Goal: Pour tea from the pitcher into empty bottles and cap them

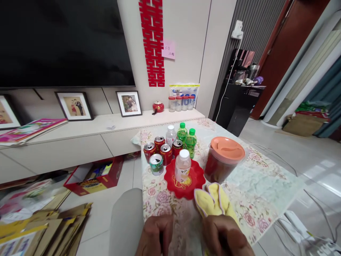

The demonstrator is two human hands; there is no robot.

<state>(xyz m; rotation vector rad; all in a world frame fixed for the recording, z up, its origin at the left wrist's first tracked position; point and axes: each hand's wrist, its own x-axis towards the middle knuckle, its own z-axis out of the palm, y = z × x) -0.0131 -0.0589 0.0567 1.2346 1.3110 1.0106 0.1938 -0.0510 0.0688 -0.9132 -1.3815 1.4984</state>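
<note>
At the near edge of the table, my left hand [156, 234] is closed over the floral tablecloth, its fingers curled downward. Anything inside it is hidden. My right hand [226, 233] is also closed, over the near end of a yellow cloth [222, 202] with pale edging; whether it grips the cloth is hidden. Ahead of both hands, a capped clear bottle [183, 167] stands upright on a red scalloped plate [172, 186]. Right of the plate is a dark translucent bin [217, 165] with an orange lid [227, 148].
Several red drink cans [166, 155], a green can [156, 164], green bottles [190, 143] and another white-capped bottle [171, 135] stand behind the plate. A low cabinet [122, 133] runs along the wall. Flattened cardboard [55, 227] and a red box [114, 174] lie on the left floor.
</note>
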